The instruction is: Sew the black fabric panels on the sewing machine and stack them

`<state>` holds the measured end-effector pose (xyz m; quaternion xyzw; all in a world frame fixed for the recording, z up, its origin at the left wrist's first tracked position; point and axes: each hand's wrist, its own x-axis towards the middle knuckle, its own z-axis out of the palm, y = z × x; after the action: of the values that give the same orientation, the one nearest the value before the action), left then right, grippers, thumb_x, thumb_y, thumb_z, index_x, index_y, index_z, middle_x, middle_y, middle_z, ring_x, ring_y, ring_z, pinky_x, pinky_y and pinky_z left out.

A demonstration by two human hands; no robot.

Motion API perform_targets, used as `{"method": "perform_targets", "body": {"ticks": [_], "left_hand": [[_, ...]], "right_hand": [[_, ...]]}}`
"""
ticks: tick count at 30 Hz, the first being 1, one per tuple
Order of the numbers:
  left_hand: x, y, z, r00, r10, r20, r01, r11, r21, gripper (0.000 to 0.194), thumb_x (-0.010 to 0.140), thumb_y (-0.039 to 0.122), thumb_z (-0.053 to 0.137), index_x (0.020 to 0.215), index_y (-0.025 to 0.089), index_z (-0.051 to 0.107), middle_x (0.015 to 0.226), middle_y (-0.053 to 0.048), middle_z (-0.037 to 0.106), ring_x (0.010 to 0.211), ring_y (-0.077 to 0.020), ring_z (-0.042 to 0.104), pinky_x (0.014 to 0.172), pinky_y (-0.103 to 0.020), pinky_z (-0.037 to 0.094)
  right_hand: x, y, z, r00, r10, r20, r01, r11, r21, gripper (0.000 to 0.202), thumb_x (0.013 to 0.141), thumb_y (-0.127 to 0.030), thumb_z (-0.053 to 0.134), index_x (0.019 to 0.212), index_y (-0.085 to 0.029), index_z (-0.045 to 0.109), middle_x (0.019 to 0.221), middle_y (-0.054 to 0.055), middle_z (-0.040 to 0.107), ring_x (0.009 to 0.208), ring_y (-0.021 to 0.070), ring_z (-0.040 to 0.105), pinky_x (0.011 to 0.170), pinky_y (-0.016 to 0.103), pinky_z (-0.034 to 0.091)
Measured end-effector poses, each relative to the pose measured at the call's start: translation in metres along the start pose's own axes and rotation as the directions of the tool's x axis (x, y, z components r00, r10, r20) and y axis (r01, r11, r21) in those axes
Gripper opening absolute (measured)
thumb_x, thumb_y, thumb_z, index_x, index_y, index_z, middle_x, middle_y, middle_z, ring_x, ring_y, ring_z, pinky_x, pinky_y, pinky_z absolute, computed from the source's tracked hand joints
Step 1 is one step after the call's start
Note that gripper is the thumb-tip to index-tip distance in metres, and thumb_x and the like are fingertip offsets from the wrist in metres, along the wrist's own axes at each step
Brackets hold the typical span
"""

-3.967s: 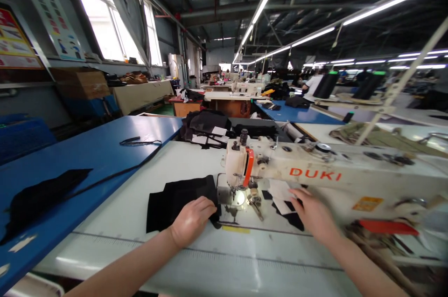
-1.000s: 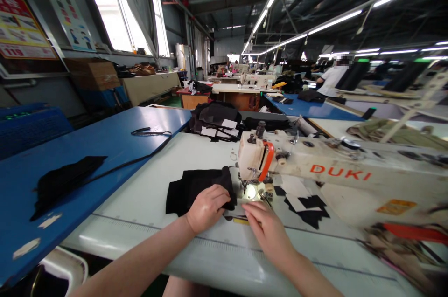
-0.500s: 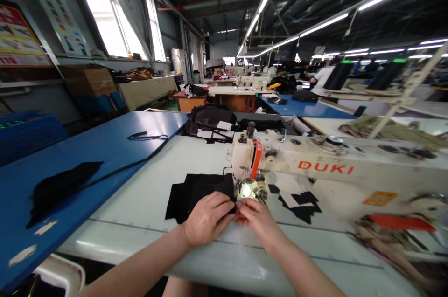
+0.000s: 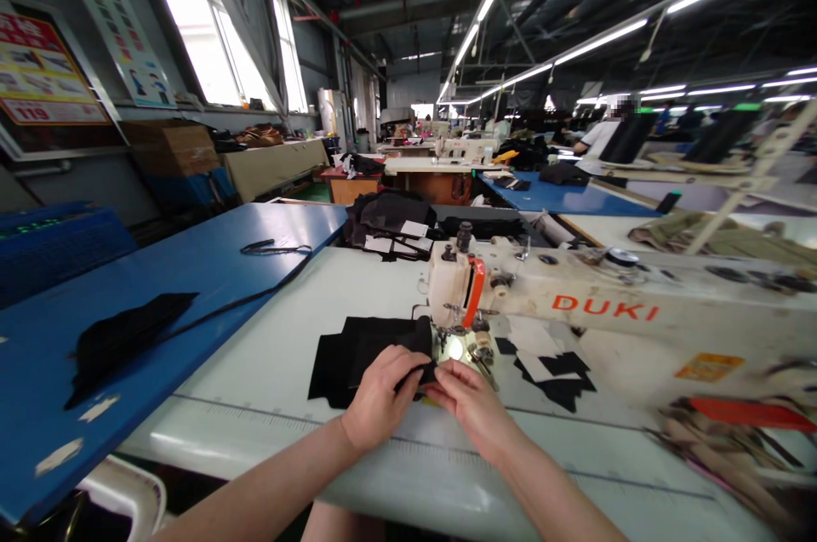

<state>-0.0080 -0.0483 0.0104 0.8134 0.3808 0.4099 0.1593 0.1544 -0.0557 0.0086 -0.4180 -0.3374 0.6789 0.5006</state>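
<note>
A piece of black fabric (image 4: 367, 346) lies flat on the pale sewing table (image 4: 255, 372), its right side close to the needle area of the white sewing machine (image 4: 504, 287). My left hand (image 4: 386, 393) is closed on the fabric's near right corner, thumb underneath and fingers on top. Meeting it there, my right hand (image 4: 469, 397) pinches the edge of the same fabric just in front of the machine's lit foot. The fingertips of both hands nearly touch. The fold between them is partly hidden by the fingers.
Right of the needle lie black and white fabric scraps (image 4: 552, 367). Behind the machine is a pile of dark fabric with white labels (image 4: 389, 223). On the blue table (image 4: 217, 270) at left rest a black cloth piece (image 4: 128, 338) and a dark cord (image 4: 242, 299).
The fabric corner between my hands has been lifted and folded up a little, and my left thumb has moved apart from the fingers. The camera view has shifted slightly left.
</note>
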Motion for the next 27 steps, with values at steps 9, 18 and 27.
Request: {"method": "perform_targets", "body": {"ticks": [9, 18, 27], "left_hand": [[0.001, -0.003, -0.018, 0.963, 0.220, 0.155, -0.247, 0.951, 0.184, 0.030, 0.085, 0.012, 0.049, 0.114, 0.015, 0.055, 0.110, -0.010, 0.060, 0.101, -0.0212, 0.055, 0.090, -0.039, 0.048], [-0.001, -0.017, -0.016, 0.918, 0.366, 0.153, -0.395, 0.879, 0.268, 0.029, 0.090, 0.015, 0.045, 0.116, 0.013, 0.056, 0.106, -0.012, 0.064, 0.101, -0.0218, 0.059, 0.087, -0.039, 0.052], [-0.002, -0.024, -0.010, 0.916, 0.380, 0.124, -0.399, 0.852, 0.338, 0.026, 0.090, 0.015, 0.044, 0.111, 0.012, 0.060, 0.102, -0.011, 0.066, 0.095, -0.0203, 0.060, 0.082, -0.036, 0.054]], "right_hand": [[0.002, -0.001, 0.001, 1.000, 0.005, -0.005, -0.005, 1.000, 0.004, 0.036, 0.055, -0.041, 0.080, 0.065, -0.017, 0.055, 0.065, -0.003, 0.055, 0.069, 0.0143, 0.059, 0.082, 0.036, 0.049], [0.006, -0.008, -0.004, 0.999, 0.043, 0.023, -0.038, 0.983, -0.180, 0.031, 0.062, -0.043, 0.074, 0.069, -0.018, 0.058, 0.067, -0.001, 0.059, 0.072, 0.0162, 0.059, 0.074, 0.032, 0.047], [-0.015, -0.022, -0.050, 0.837, -0.368, 0.405, 0.465, 0.087, -0.881, 0.024, 0.092, -0.024, 0.040, 0.103, -0.022, 0.061, 0.098, 0.006, 0.058, 0.092, 0.0212, 0.051, 0.083, 0.038, 0.041]]}}
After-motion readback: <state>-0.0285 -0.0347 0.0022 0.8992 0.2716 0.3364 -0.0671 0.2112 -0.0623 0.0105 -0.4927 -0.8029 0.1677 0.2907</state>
